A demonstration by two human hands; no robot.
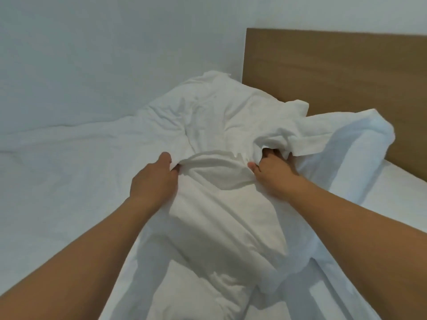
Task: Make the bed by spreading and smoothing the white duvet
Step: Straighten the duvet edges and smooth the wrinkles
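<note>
both hands grab the white duvet [219, 125], bunched up near the headboard [335, 72]. left hand [153, 181] & right hand [275, 173] fingers pinch its folds.

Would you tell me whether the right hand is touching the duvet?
Touching: the head view shows the right hand with fingers tucked into a duvet fold.

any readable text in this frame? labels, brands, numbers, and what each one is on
None. No word, label, brand, number or sign shows on the white duvet, the wooden headboard, the wall or the sheet. The left hand and right hand bear no text.
</note>
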